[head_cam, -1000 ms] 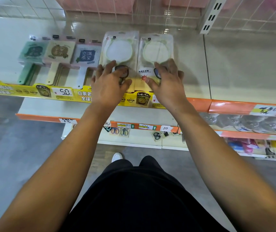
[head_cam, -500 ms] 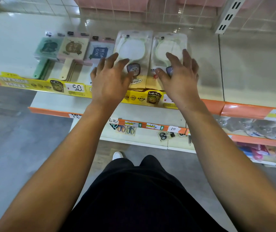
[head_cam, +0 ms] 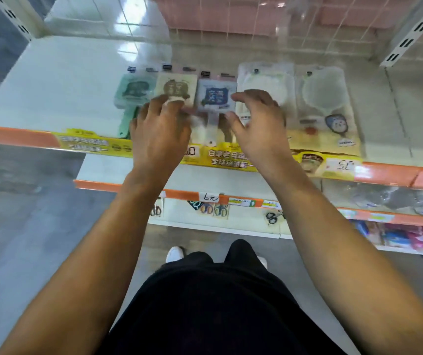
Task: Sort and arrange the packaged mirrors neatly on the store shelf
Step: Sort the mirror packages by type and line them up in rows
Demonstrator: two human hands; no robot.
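Along the front edge of the white shelf (head_cam: pixel 51 80), five packaged mirrors lie flat in a row, tops toward the back. From the left: a green mirror (head_cam: pixel 134 89), a cream mirror (head_cam: pixel 177 85), a blue mirror (head_cam: pixel 217 94), then two larger clear packs, a white round mirror (head_cam: pixel 264 78) and a second round mirror (head_cam: pixel 325 98) nearest the shelf's right end. The three small ones sit edge to edge, handles pointing to the front edge.

The left hand (head_cam: pixel 159 134) hovers over the cream mirror's lower part, fingers spread and curled, fingertips at the pack's bottom edge; motion blur hides whether they press on it. The right hand (head_cam: pixel 259 126) is open too, fingers apart and bent, over the seam between the blue mirror and the white round mirror, thumb near the blue handle. Neither hand is closed around anything.

A yellow label strip (head_cam: pixel 220 157) runs on the shelf's front lip. Scissors (head_cam: pixel 272 217) hang on a lower shelf.
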